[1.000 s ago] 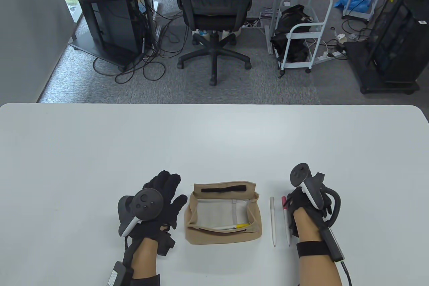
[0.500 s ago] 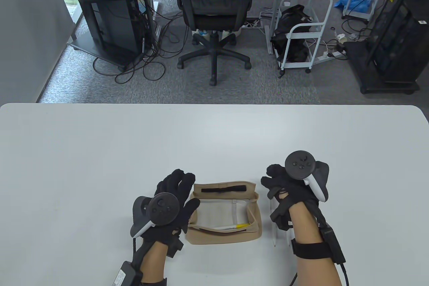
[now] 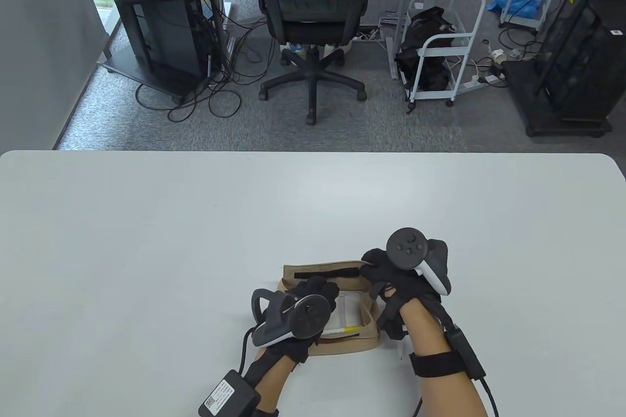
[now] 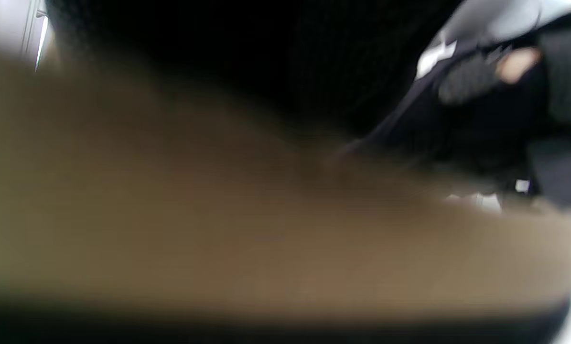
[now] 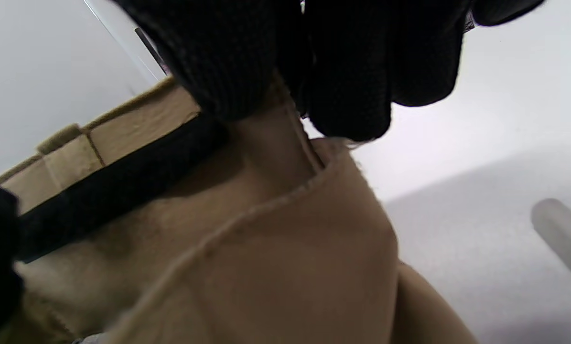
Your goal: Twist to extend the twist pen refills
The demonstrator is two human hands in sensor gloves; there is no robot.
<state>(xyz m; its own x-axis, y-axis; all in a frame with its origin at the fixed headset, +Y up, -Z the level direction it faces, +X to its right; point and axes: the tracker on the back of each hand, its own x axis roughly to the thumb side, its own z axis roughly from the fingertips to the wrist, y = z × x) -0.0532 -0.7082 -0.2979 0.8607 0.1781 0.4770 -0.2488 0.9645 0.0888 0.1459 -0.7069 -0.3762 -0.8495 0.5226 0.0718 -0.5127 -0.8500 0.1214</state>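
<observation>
A tan cloth pouch (image 3: pixel 348 341) lies open on the white table (image 3: pixel 195 221). A white pen with a yellow band (image 3: pixel 345 329) lies inside it. My left hand (image 3: pixel 319 290) reaches down into the pouch's mouth, and the tracker hides its fingertips. My right hand (image 3: pixel 376 266) is at the pouch's far right corner. In the right wrist view its fingers (image 5: pixel 342 71) pinch the pouch rim (image 5: pixel 290 200) beside the black fastening strip (image 5: pixel 113 191). A white pen (image 5: pixel 562 239) lies on the table to the right. In the table view my right forearm covers the pens, and only a tip (image 3: pixel 402 350) shows. The left wrist view is a blur of tan cloth (image 4: pixel 218 215).
The pouch sits near the table's front edge. Beyond the table's far edge are an office chair (image 3: pixel 313 21), a black equipment cart (image 3: pixel 161 26) and a white trolley (image 3: pixel 435 45) on grey carpet.
My left hand has moved right from beside the pouch to over its mouth and dipped in. My right hand has left the pens and moved left onto the pouch's far right corner.
</observation>
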